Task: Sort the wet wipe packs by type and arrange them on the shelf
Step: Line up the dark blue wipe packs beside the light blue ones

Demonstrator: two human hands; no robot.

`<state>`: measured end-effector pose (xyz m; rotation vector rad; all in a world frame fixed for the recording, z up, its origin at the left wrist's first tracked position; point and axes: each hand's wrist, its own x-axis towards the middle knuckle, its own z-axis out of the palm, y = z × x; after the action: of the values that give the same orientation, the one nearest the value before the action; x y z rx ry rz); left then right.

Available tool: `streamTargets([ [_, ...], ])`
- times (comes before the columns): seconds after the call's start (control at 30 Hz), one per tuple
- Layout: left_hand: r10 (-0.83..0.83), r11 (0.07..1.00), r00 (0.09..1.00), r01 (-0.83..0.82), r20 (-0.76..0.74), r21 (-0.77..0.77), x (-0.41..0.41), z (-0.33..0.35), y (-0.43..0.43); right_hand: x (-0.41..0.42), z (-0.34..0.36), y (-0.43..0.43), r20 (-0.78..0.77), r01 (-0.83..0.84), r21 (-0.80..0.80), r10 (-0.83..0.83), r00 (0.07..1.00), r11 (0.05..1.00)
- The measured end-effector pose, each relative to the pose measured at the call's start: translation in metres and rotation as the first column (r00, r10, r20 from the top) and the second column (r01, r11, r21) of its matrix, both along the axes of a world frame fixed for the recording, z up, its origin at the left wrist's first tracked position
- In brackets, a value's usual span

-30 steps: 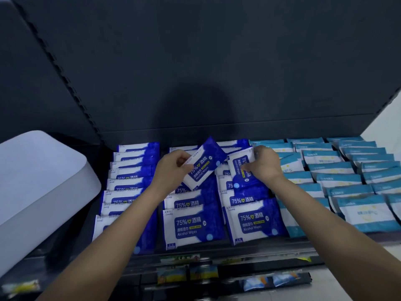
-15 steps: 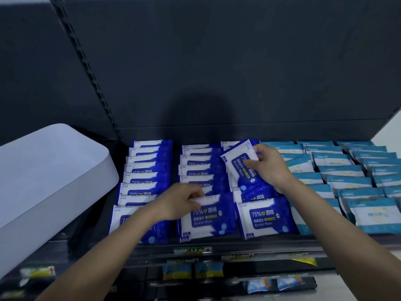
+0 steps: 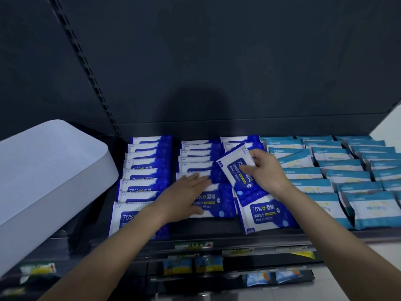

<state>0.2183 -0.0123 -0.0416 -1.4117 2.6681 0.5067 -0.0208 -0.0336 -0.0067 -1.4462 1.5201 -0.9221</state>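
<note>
While the left hand (image 3: 184,196) pinched the upper edge of a pack half a second ago with curled fingers, it now lies flat and open, fingers straight and together, holding nothing; its palm rests on the front dark blue and white alcohol wipe pack of the middle row (image 3: 217,203) and its fingertips reach back onto the packs behind it; the right hand (image 3: 269,172) has kept its grip on a single dark blue and white wipe pack (image 3: 233,168), thumb on the printed face and fingers curled round the far edge, in much the same place as before; that pack is tilted, its label running crosswise, and it sits above the third dark blue row, whose front pack (image 3: 264,213) lies skewed near the shelf's lip; the dark metal shelf (image 3: 217,237) carries three rows of dark blue packs, the leftmost row (image 3: 145,170) overlapping neatly, and to their right rows of light blue and white wipe packs (image 3: 347,177); a white plastic bin (image 3: 43,170) stands just left of the shelf; paper price labels (image 3: 193,245) line the front edge, and small packets (image 3: 208,265) show on a lower shelf.
</note>
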Motion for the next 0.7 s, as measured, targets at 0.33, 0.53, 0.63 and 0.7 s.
streamTargets([
  [0.33, 0.488, 0.872, 0.814, -0.449, -0.313, 0.193, -0.006, -0.005, 0.031, 0.0, 0.001, 0.014, -0.27, -0.241, 0.02, 0.237, 0.933, 0.97],
  [0.53, 0.454, 0.876, 0.857, -0.38, -0.243, 0.296, -0.002, -0.004, 0.028, 0.007, 0.005, 0.019, -0.347, -0.376, 0.017, 0.358, 0.867, 0.926],
  [0.63, 0.437, 0.894, 0.855, -0.379, -0.279, 0.238, 0.0, -0.006, 0.03, -0.007, 0.015, 0.016, -0.424, -0.376, -0.053, 0.32, 0.847, 0.925],
  [0.7, 0.391, 0.921, 0.856, -0.363, -0.338, 0.146, -0.006, -0.003, 0.033, -0.022, 0.021, 0.012, -0.503, -0.392, -0.07, 0.307, 0.808, 0.917],
])
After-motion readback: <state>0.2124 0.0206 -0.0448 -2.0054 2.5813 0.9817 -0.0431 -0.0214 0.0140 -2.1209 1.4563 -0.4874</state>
